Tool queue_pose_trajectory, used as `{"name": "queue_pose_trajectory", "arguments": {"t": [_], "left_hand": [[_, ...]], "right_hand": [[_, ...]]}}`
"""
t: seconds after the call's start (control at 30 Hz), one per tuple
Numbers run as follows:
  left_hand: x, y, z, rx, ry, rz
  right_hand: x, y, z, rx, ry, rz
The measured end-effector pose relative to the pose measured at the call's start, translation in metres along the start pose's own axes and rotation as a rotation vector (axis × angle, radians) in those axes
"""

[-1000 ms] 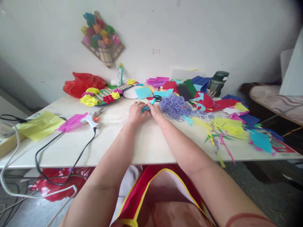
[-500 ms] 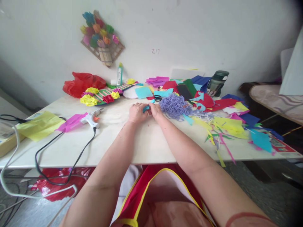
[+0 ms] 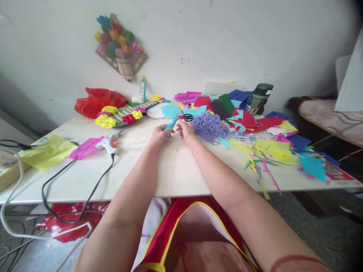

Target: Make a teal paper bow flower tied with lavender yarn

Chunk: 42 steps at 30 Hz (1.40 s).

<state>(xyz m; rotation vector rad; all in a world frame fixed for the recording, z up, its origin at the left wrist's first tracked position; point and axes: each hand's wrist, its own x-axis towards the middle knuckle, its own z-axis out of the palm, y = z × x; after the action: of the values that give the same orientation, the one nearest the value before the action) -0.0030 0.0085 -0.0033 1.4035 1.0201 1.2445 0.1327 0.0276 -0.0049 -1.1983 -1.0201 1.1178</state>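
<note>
My left hand (image 3: pixel 160 135) is closed on a narrow folded piece of light blue paper (image 3: pixel 171 127), which slants up to the right from between thumb and fingers. Just across from it is my right hand (image 3: pixel 186 132), its fingers loosely curled and apart, with nothing visible in them. The paper's upper tip comes close to the right fingertips; whether they touch, I cannot tell. Black-handled scissors (image 3: pixel 188 117) lie right behind my right hand. Beside that hand sits a heap of purple yarn (image 3: pixel 210 126).
A white glue gun (image 3: pixel 107 144) with a black cord lies at left, by pink (image 3: pixel 85 148) and yellow paper (image 3: pixel 48 152). Behind are a decorated board with paper flowers (image 3: pixel 127 115), a red bag (image 3: pixel 99 102) and a glue tube (image 3: pixel 142 90). Paper scraps (image 3: pixel 272 151) and a dark bottle (image 3: pixel 260 99) occupy the right.
My hands were together around the crumpled-looking blue paper. Now they are apart, and the paper shows longer, pointing up in my left hand. My right hand has let go.
</note>
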Motion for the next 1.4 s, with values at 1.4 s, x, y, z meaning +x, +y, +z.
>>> {"name": "queue_pose_trajectory", "arguments": {"t": [1.4], "left_hand": [[0.0005, -0.0075, 0.0002, 0.043, -0.14, 0.003]], "right_hand": [[-0.0027, -0.0057, -0.0051, 0.322, -0.142, 0.083]]}}
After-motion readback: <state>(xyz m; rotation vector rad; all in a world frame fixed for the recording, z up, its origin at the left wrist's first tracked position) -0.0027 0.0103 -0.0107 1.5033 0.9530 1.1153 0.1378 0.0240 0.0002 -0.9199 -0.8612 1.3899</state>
